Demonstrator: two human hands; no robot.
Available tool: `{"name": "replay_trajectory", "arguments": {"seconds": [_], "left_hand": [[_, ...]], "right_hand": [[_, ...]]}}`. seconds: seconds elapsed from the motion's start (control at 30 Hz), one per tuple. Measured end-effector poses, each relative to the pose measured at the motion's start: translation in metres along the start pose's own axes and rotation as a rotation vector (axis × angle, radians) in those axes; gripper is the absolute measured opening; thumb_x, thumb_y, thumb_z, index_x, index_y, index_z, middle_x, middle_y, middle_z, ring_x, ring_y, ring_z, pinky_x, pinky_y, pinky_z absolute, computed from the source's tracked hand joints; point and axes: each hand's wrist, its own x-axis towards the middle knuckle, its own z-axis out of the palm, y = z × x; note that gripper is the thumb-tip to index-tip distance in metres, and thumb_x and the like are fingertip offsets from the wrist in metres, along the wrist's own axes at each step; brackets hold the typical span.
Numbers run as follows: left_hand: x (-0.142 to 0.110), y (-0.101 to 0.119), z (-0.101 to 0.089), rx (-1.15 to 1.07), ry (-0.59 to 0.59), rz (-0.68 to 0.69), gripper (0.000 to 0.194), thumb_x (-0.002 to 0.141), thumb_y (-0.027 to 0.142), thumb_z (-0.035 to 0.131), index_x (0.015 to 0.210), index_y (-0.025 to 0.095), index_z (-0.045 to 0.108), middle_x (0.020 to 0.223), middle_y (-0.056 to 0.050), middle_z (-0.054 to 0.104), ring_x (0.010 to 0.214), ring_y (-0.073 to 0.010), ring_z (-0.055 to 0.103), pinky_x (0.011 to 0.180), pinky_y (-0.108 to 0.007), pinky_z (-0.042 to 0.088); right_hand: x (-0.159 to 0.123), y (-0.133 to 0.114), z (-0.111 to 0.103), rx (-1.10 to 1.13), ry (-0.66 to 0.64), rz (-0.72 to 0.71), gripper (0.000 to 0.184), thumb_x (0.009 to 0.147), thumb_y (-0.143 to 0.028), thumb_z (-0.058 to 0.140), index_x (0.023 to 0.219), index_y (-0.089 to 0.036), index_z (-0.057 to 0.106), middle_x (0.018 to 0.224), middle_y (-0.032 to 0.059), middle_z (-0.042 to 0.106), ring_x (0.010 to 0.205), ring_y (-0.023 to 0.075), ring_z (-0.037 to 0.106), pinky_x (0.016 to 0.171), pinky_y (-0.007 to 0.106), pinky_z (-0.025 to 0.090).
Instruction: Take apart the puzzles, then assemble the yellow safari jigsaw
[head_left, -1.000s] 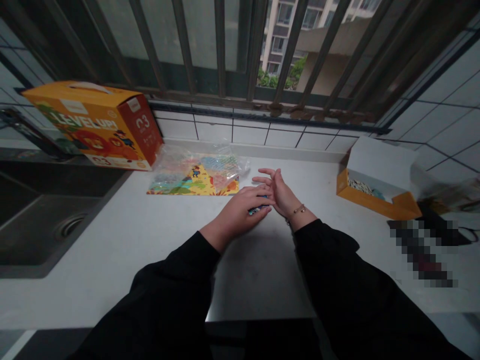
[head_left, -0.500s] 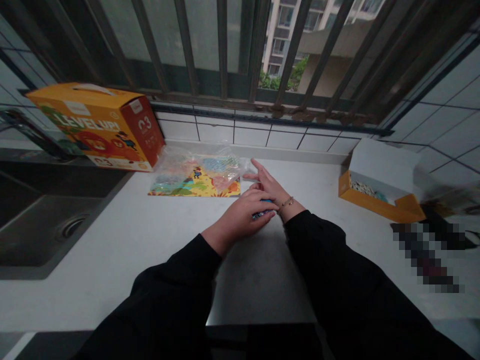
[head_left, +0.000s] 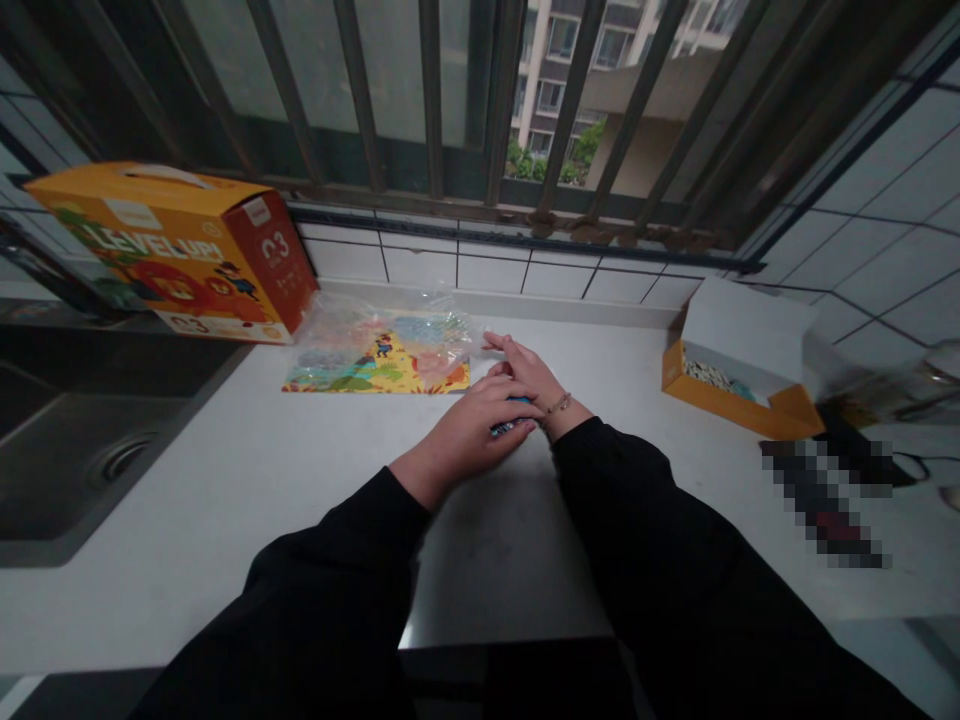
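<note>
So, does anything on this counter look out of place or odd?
The white lid of the orange box on the right sits lifted and askew, patterned contents showing beneath. The window bars are also rusty at their feet.

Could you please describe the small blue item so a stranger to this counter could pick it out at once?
Right of the orange LEVEL UP! box lies a clear plastic bag. Near it, a small blue patterned item sits between the left hand and the bracelet-wearing right hand, the only thing held.
</note>
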Motion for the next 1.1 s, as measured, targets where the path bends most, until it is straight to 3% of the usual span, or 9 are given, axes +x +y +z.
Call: {"name": "replay_trajectory", "arguments": {"seconds": [0.13,0.3,0.43,0.5,0.6,0.7,0.9,1.03,1.1], "left_hand": [[-0.001,0.0,-0.001,0.001,-0.009,-0.029,0.02,0.108,0.027,0.069,0.124,0.028,0.083,0.14,-0.009,0.08,0.133,-0.0278,0.072,0.118,-0.056,0.055],[-0.002,0.001,-0.002,-0.001,-0.012,-0.038,0.019,0.108,0.028,0.07,0.122,0.028,0.083,0.138,-0.009,0.08,0.131,-0.0283,0.072,0.115,-0.056,0.057],[-0.004,-0.001,-0.002,-0.005,0.016,-0.066,0.02,0.108,0.028,0.069,0.124,0.027,0.082,0.14,-0.01,0.08,0.131,-0.0275,0.072,0.115,-0.056,0.057],[-0.004,-0.002,-0.002,-0.005,0.024,-0.073,0.021,0.108,0.029,0.07,0.126,0.027,0.081,0.14,-0.01,0.079,0.131,-0.0275,0.072,0.115,-0.056,0.057],[-0.005,-0.002,-0.004,-0.017,0.016,-0.087,0.025,0.108,0.034,0.07,0.131,0.026,0.078,0.142,-0.011,0.079,0.133,-0.0287,0.071,0.118,-0.056,0.055],[-0.007,-0.002,-0.007,-0.117,0.006,-0.164,0.051,0.111,0.05,0.065,0.156,0.026,0.061,0.146,-0.015,0.077,0.137,-0.0315,0.07,0.12,-0.057,0.052],[-0.014,-0.011,-0.001,-0.355,0.074,-0.228,0.079,0.113,0.076,0.04,0.174,0.026,0.033,0.172,-0.025,0.053,0.15,-0.0383,0.063,0.123,-0.058,0.053],[-0.018,-0.022,0.003,-0.402,0.19,-0.3,0.079,0.114,0.078,0.026,0.175,0.03,0.026,0.178,-0.025,0.04,0.149,-0.036,0.065,0.119,-0.055,0.058],[-0.019,-0.029,0.001,-0.369,0.196,-0.357,0.08,0.113,0.079,0.024,0.175,0.028,0.028,0.175,-0.025,0.044,0.151,-0.035,0.062,0.121,-0.054,0.057]], "right_hand": [[-0.027,-0.01,-0.021,-0.064,0.326,-0.131,0.066,0.106,-0.076,0.053,0.145,-0.027,0.075,0.139,0.0109,0.073,0.078,0.0142,0.067,0.059,0.026,0.055],[-0.058,-0.017,-0.072,-0.19,0.811,-0.277,0.063,0.109,-0.069,0.044,0.153,-0.031,0.066,0.139,0.0114,0.066,0.089,0.0176,0.071,0.06,0.028,0.059],[-0.075,-0.022,-0.101,-0.171,1.06,-0.286,0.059,0.11,-0.061,0.039,0.162,-0.037,0.051,0.15,0.0125,0.054,0.109,0.0229,0.076,0.067,0.035,0.067],[-0.079,-0.026,-0.1,-0.177,1.108,-0.237,0.056,0.109,-0.058,0.042,0.161,-0.038,0.048,0.141,0.0105,0.058,0.099,0.0205,0.075,0.066,0.034,0.066],[-0.081,-0.032,-0.08,-0.258,0.957,-0.189,0.046,0.111,-0.058,0.044,0.143,-0.029,0.062,0.114,0.007,0.067,0.079,0.0184,0.067,0.068,0.034,0.064],[-0.084,-0.037,-0.048,-0.369,0.646,-0.309,0.043,0.112,-0.062,0.049,0.122,-0.027,0.072,0.121,0.0103,0.07,0.094,0.0234,0.07,0.085,0.042,0.066],[-0.098,-0.043,-0.002,-0.434,0.124,-0.476,0.057,0.112,-0.068,0.05,0.157,-0.034,0.058,0.164,0.0143,0.057,0.149,0.0361,0.058,0.122,0.061,0.053],[-0.098,-0.045,0.006,-0.582,-0.036,-0.508,0.071,0.103,-0.06,0.073,0.165,-0.034,0.053,0.178,0.0148,0.041,0.166,0.0373,0.04,0.133,0.065,0.042],[-0.097,-0.044,0.004,-0.629,-0.075,-0.515,0.06,0.104,-0.051,0.072,0.16,-0.033,0.06,0.173,0.0149,0.048,0.163,0.0355,0.045,0.134,0.064,0.041]]}}
